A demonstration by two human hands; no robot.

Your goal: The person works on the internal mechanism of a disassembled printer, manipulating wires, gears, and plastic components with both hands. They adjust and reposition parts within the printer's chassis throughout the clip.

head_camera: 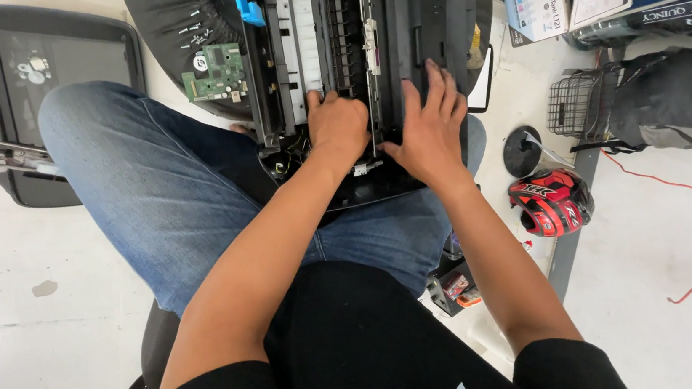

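Printer (365, 40), black and stripped open, sits across the person's lap in jeans, guts facing up. Scanner lid (48, 88) lies on the floor off to the left, red helmet (551, 202) on the floor to the right. Green circuit board (214, 72) rests just left of the printer. Left hand (338, 127) is curled down into the frame, can't tell if it's gripping anything. Right hand (431, 127) lies flat, fingers spread, holding nothing.

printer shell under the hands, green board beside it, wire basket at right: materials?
Printer shell: looks like black moulded plastic, matte, with ribs and slots. Green board: likely a fibreglass circuit board, glossy green with small soldered parts. Wire basket: thin dark metal wire in a grid, probably coated. Both hands rest on the shell.
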